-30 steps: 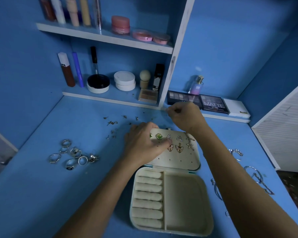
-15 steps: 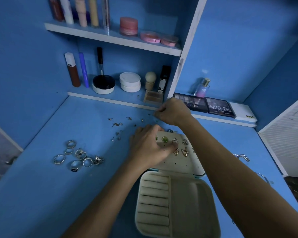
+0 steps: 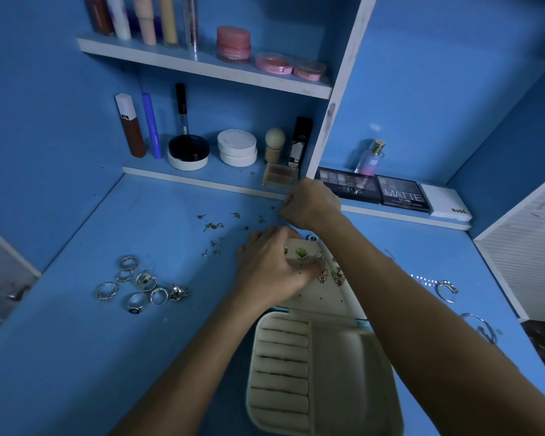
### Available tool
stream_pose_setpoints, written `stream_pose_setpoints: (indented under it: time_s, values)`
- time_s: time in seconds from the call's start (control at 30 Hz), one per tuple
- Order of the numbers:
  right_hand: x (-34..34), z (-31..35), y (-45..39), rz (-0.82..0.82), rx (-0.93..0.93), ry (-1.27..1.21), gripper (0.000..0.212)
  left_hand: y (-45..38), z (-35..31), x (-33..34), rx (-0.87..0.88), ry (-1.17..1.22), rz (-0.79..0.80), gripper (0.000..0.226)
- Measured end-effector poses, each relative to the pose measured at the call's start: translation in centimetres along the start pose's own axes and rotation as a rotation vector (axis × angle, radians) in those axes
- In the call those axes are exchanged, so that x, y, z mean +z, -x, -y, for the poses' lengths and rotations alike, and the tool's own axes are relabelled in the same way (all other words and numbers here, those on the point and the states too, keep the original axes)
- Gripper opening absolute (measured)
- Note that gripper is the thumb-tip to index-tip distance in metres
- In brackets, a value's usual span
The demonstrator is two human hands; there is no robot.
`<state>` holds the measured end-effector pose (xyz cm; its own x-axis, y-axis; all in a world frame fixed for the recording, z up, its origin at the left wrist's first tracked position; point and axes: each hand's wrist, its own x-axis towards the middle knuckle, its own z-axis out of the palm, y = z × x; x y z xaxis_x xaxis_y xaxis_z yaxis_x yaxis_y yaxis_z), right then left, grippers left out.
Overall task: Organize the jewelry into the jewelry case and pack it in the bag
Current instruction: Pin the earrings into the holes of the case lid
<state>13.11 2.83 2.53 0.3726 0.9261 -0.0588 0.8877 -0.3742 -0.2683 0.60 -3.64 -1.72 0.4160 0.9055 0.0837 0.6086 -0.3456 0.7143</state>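
Observation:
A cream jewelry case (image 3: 343,372) lies open on the blue desk, its ring rolls bare. Its raised earring panel (image 3: 324,297) carries several earrings (image 3: 301,254), green and gold ones among them. My left hand (image 3: 271,265) grips the panel's upper left edge, fingers curled behind it and thumb on the front. My right hand (image 3: 312,206) hovers just behind the panel with fingers curled and pinched together; anything between them is too small to see. Several rings (image 3: 142,284) lie in a cluster at the left. Loose studs and backs (image 3: 214,228) are scattered behind them.
Bracelets (image 3: 445,289) and a bangle (image 3: 482,325) lie on the desk at the right. Eyeshadow palettes (image 3: 403,193), a perfume bottle (image 3: 370,158) and cosmetic jars (image 3: 236,147) line the back ledge and shelves. A white slatted panel (image 3: 529,247) stands at the right edge.
The view has shifted, so the case sits lower in frame. My right hand moved a little left and farther back behind the panel. My left hand kept its grip on the panel.

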Motion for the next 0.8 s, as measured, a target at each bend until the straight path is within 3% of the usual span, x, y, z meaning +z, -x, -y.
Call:
stream_pose_setpoints:
  time_s: [0.2, 0.37, 0.6, 0.7, 0.8]
  values:
    - [-0.3, -0.4, 0.5, 0.004, -0.06, -0.077, 0.015, 0.2, -0.3, -0.2, -0.014, 0.009, -0.01, 0.045]
    - [-1.7, -1.2, 1.0, -0.026, -0.16, -0.207, 0.029, 0.3, -0.3, -0.3, -0.033, 0.024, -0.002, 0.045]
    - [-4.2, -3.8, 3.5, -0.037, -0.07, -0.486, 0.012, 0.5, -0.6, -0.7, -0.027, 0.084, 0.003, 0.047]
    - [-4.9, -6.3, 4.5, -0.021, -0.025, -0.705, 0.012, 0.9, -0.9, -1.1, 0.006, 0.105, -0.012, 0.048]
    - [-5.9, -8.8, 5.6, -0.055, -0.024, -0.74, 0.013, 1.5, -1.4, -1.6, 0.061, 0.081, -0.056, 0.054]
